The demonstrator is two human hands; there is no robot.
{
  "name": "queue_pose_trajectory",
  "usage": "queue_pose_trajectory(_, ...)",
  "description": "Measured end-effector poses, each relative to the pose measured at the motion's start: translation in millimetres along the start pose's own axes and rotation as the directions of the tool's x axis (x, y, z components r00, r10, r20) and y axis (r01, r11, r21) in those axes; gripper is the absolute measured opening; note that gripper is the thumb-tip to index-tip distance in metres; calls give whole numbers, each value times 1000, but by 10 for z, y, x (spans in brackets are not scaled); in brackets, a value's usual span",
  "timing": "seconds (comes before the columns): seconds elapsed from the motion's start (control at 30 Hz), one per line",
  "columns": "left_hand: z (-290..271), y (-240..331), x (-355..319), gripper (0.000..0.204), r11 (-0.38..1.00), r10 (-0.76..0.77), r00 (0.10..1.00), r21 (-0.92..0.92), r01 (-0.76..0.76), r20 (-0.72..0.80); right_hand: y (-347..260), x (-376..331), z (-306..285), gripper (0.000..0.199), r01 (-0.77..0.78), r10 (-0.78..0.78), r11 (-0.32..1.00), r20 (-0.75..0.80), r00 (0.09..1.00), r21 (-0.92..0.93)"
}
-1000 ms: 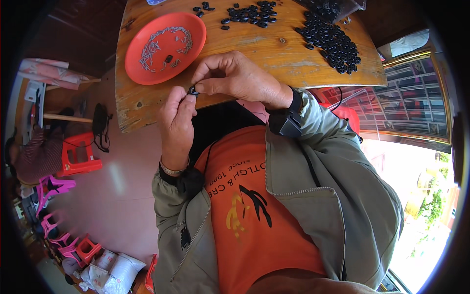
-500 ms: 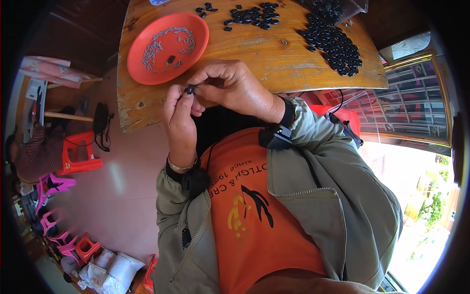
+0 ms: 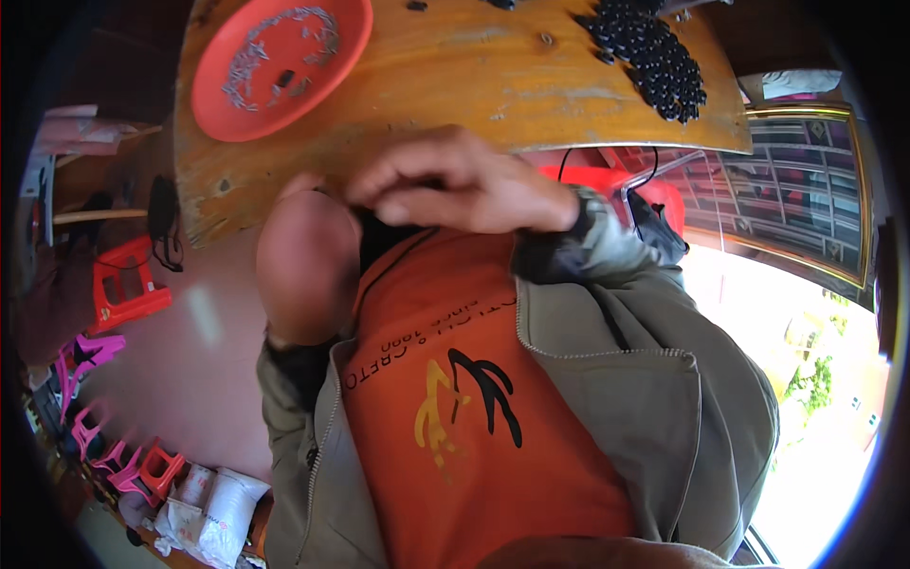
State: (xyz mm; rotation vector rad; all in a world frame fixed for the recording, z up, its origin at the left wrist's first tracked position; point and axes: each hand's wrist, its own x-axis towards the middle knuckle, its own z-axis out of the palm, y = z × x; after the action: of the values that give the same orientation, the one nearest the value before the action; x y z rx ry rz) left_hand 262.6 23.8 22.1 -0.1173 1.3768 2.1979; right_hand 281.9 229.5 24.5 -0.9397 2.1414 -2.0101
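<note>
Hands meet close below the camera: left hand (image 3: 305, 261) blurred, right hand (image 3: 469, 185) curled; whether either grips anything, I cannot tell. Orange dish (image 3: 218, 95) lies at eleven o'clock.

Daylight glares lower right; near hands blurred, perhaps moving; rim curved, dark.

Home workshop, wooden worktable (image 3: 455, 85), plastic stools (image 3: 128, 284)

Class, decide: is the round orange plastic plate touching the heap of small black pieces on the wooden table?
Apart. The head view shows the round orange plastic plate at the table's left and the heap of small black pieces at its right, with bare wooden table between them.
</note>
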Motion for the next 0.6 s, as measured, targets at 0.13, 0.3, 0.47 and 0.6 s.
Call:
queue_pose_trajectory(0.13,-311,29,-126,20,987,40,995,153,-54,95,21,-683,-360,22,-296,322,946,258,911,-135)
queue_pose_trajectory(0.3,-313,-119,-166,25,968,-39,987,250,-1,156,1464,-1517,-333,30,-679,613,668,-293,734,-304)
queue_pose_trajectory(0.47,-284,-122,-163,25,953,-60,982,302,3,178,1922,-1481,-229,55,-597,595,677,-157,788,-431)
queue_pose_trajectory(0.6,-235,-188,-191,25,953,-94,984,298,45,152,1841,-1530,-221,65,-600,618,747,-35,786,-287)
